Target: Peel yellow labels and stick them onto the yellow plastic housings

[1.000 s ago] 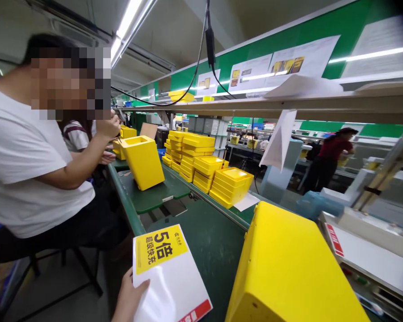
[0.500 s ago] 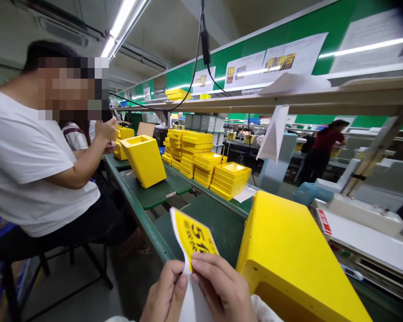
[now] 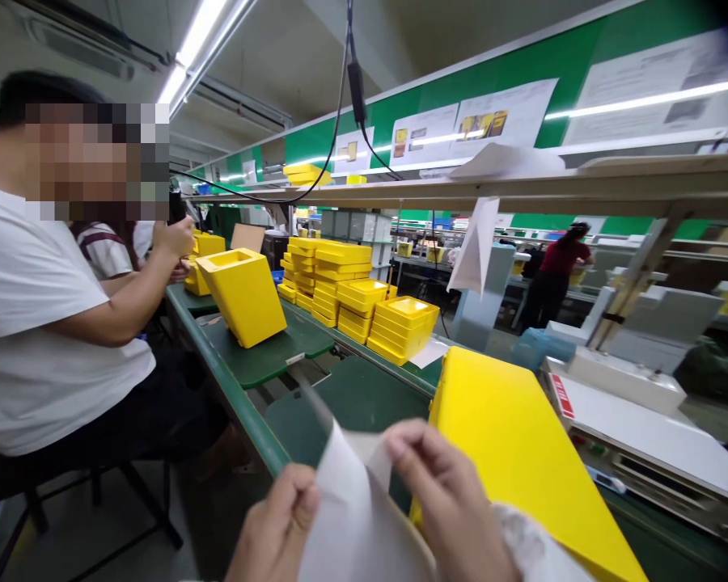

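Both my hands pinch a white sticker sheet [image 3: 355, 517] at the bottom of the view. My left hand [image 3: 276, 529] grips its left edge with closed fingers. My right hand [image 3: 446, 501] pinches a curled layer of the sheet near its top. The sheet's white side faces me and its top corner is blurred. Just right of my hands, a large yellow housing [image 3: 522, 453] lies on the green conveyor belt [image 3: 352, 396].
A person in a white shirt [image 3: 36, 323] sits at the left of the belt. A second yellow housing [image 3: 243, 295] stands on a green pad further along. Stacks of yellow trays [image 3: 364, 311] line the belt's far side. A white machine [image 3: 637, 412] stands at right.
The sheet has turned so its yellow printed face no longer shows. My right hand has pulled a layer up from the sheet. The view has shifted a little to the right.
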Motion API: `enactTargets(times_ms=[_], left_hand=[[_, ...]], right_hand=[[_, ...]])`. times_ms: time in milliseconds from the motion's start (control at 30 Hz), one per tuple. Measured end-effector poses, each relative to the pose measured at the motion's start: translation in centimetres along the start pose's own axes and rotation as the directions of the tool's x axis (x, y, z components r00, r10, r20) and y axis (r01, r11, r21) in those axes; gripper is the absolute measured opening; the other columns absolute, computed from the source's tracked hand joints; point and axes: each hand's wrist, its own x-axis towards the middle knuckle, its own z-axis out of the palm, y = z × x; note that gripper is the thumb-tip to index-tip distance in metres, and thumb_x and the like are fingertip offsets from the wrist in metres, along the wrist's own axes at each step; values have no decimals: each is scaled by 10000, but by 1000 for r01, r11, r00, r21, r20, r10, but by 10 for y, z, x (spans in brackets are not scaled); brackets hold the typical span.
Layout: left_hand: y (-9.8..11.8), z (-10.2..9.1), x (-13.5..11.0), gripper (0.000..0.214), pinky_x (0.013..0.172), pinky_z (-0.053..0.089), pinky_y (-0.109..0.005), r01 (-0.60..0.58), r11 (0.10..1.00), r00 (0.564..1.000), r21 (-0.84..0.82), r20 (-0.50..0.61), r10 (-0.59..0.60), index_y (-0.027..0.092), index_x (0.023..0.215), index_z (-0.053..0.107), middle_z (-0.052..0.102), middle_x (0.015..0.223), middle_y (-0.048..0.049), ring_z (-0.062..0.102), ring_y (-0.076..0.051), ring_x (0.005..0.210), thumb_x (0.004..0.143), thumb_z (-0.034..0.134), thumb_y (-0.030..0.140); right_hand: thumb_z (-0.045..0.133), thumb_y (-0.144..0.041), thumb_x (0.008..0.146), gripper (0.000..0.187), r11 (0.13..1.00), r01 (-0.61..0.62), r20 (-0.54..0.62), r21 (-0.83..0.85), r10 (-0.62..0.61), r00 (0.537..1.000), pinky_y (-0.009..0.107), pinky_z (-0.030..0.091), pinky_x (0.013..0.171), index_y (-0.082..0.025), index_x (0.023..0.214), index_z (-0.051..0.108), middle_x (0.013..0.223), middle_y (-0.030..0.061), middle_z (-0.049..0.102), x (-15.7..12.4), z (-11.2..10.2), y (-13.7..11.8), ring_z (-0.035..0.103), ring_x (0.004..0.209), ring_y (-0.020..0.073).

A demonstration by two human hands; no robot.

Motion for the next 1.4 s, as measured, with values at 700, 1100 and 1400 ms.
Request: enactTargets(times_ms=[700, 1100, 1400], left_hand=[[11, 57, 111, 620, 641, 474, -291, 500, 780, 619, -377, 785, -17, 102, 796, 608, 592, 763, -107, 559, -196, 677, 791, 324, 654], [97, 99, 99, 389, 890, 437, -345, 343, 691, 697, -636, 665, 267, 221, 1105, 507, 587, 1103, -60, 542, -216, 1005, 749, 657, 261], [105, 160, 144, 461, 687, 406, -246, 97, 827, 820, -553, 515, 249, 166, 900, 471, 565, 804, -3, 540, -122, 717, 609, 762, 373]], right_hand=[[584, -241, 821, 121, 879, 378, 6, -291, -393, 920, 139, 514, 723, -254, 930, 636, 902, -8, 661, 53, -142, -82, 623, 831, 88], [545, -232, 826, 41, 527, 260, 0, -809, -442, 897, 173, 502, 618, -227, 826, 585, 779, -2, 645, -5, -153, -55, 609, 681, 109], [792, -471, 517, 525, 971, -236, -536, 26, 213, 817, 261, 502, 599, -151, 806, 492, 707, 59, 652, 20, -186, -21, 627, 681, 185]])
